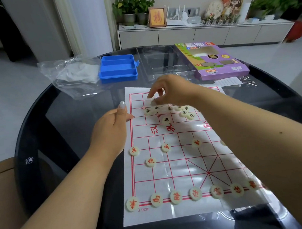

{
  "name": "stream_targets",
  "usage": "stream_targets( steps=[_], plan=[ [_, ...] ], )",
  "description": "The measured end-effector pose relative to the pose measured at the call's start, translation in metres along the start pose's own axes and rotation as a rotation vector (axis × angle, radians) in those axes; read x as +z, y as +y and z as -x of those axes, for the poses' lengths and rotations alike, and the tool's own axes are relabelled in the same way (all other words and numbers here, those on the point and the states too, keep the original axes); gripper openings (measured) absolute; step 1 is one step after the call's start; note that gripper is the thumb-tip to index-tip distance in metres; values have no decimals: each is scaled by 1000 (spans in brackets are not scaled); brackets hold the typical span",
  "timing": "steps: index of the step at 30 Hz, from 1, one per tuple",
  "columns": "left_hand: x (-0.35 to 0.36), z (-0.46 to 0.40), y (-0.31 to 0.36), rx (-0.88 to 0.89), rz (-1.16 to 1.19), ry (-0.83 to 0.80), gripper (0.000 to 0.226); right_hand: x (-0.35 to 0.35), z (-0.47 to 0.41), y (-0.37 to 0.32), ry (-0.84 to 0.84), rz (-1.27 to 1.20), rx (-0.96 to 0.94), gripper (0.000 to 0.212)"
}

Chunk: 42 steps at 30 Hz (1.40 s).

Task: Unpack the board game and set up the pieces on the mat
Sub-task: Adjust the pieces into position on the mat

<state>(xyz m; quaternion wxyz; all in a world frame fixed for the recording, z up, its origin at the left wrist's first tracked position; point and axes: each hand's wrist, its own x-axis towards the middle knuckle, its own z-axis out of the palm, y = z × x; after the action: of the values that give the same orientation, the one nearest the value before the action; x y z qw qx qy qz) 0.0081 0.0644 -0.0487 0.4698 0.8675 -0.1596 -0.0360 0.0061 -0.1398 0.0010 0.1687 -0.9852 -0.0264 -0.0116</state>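
Dark glass of the round table carries my creased paper mat. My left hand lies flat, fingers relaxed, on its edge; my right hand reaches, fingers loose, over smooth cream discs.

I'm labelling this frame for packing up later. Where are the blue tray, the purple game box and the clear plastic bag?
blue tray [118,75]: head view, near front wall.
purple game box [222,70]: head view, top face near front edge.
clear plastic bag [72,75]: head view, crumpled middle.

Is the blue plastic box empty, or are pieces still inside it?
Empty: the blue box lies open and its three compartments show only bare blue floor.
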Motion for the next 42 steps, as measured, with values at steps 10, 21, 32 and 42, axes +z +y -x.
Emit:
stream_targets(
  steps=[10, 21, 32, 42],
  plan=[
    [-1, 1, 4, -3, -8, 2, 61, -30, 29, 46, 31, -48, 162, 12],
    [-2, 4, 8, -5, -12, -1, 62, -24, 54, 74, -1, -26, 212, 8],
    [-1, 6, 9, -6, 2, -3, 62, -14, 47, 69, -78, 13, 126, 25],
    [0, 4, 6, -4, 0, 4, 62, -29, 36, 109, 212, -23, 303, 11]
  ],
)
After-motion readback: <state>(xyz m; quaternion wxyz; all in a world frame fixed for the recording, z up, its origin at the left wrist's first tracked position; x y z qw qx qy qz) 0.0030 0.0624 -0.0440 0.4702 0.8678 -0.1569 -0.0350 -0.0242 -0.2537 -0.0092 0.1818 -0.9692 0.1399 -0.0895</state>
